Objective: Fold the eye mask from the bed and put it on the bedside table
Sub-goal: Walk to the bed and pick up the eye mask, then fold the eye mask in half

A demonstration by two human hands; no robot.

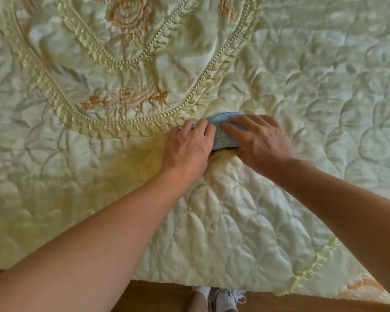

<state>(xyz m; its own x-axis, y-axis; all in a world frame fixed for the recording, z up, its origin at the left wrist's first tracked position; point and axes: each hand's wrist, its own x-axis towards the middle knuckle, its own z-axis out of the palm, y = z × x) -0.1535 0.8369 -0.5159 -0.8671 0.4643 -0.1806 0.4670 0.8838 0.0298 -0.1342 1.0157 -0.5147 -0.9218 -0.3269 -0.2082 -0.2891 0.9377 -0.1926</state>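
Head view: left hand (pixel 188 146) and right hand (pixel 260 140), fingers flat together, press the small blue fabric eye mask (pixel 223 134) onto the pale green quilted bedspread (pixel 279 75), mid-fold; next, lift it.

Bright soft daylight, satin sheen, curved wide-angle edges

single head-worn view, wide-angle. looks forward and steeply down from above the bed (pixel 302 86) edge. close to the hands: both forearms enter from the bottom corners. quilt fills nearly the whole frame; floor (pixel 167 289) and shoes (pixel 225 297) at the bottom margin. edges curve noticeably. no second view for overlap.
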